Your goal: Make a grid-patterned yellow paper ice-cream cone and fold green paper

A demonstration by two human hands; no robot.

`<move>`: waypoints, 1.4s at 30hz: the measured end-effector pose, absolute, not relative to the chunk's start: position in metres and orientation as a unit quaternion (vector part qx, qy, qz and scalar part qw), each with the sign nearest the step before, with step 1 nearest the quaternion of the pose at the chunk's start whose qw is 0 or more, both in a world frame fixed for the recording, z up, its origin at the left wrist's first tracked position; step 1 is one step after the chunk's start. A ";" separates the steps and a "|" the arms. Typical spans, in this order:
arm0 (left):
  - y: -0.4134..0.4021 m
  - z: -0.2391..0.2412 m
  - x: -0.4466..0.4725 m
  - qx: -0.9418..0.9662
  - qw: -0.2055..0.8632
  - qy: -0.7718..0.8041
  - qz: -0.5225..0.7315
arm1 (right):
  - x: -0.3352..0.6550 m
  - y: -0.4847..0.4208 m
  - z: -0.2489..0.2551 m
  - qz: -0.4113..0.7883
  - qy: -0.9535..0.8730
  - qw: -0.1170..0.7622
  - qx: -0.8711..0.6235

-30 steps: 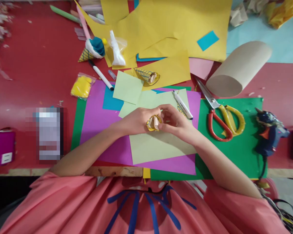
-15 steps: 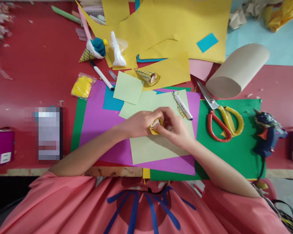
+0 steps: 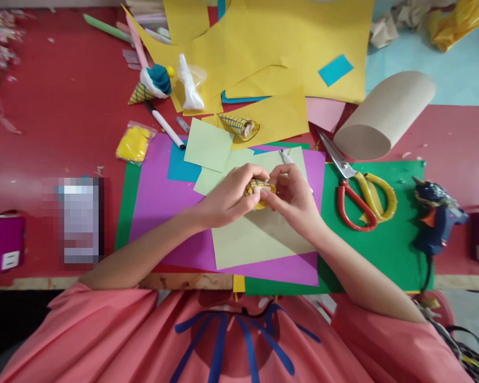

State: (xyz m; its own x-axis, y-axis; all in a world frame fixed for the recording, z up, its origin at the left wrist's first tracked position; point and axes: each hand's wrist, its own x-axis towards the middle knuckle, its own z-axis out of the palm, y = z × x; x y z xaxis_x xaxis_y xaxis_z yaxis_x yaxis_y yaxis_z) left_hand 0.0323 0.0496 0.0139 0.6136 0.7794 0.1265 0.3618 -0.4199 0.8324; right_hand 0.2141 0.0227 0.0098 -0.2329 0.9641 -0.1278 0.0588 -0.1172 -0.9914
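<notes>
L hand (image 3: 223, 199) and R hand (image 3: 293, 199) meet fingertip to fingertip, both pinching a small yellow paper cone (image 3: 257, 187) w/ dark grid lines; L fingers curl over its top, R thumb and forefinger grip its open end, where sth pale shows inside. The cone is held just above a light green sheet (image 3: 255, 239), mid-table, near the body. Under that lie a purple sheet (image 3: 155, 202) and a green sheet (image 3: 383, 250). Right of the hands: scissors (image 3: 363, 197), then a glue gun (image 3: 437, 215). Far side: a second cone (image 3: 239, 125) w/ pale stuffing, lying on yellow paper; far left, a third cone (image 3: 149, 85) topped w/ white and blue. A small plastic bag (image 3: 134, 142) holds yellow bits; another bag (image 3: 191, 82) holds white stuff. Cardboard roll (image 3: 383, 114) far right.
</notes>
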 end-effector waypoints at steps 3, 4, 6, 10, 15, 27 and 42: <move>0.047 0.010 0.035 0.824 0.338 0.359 0.281 | 0.214 0.022 0.007 0.562 -0.546 0.385 -0.488; 0.047 0.010 0.035 0.831 0.325 0.355 0.281 | 0.214 0.022 0.007 0.554 -0.559 0.372 -0.492; 0.049 0.010 0.035 0.842 0.315 0.347 0.267 | 0.215 0.022 0.006 0.531 -0.592 0.346 -0.498; 0.055 0.013 0.034 0.832 0.354 0.365 0.220 | 0.215 0.024 0.008 0.481 -0.636 0.349 -0.492; 0.059 0.014 0.034 0.825 0.369 0.373 0.210 | 0.213 0.024 0.009 0.433 -0.668 0.363 -0.484; 0.054 0.007 0.037 0.852 0.300 0.376 0.205 | 0.211 0.022 0.009 0.398 -0.687 0.312 -0.522; 0.049 0.009 0.034 0.807 0.248 0.480 0.240 | 0.215 0.026 0.004 0.382 -0.663 0.320 -0.558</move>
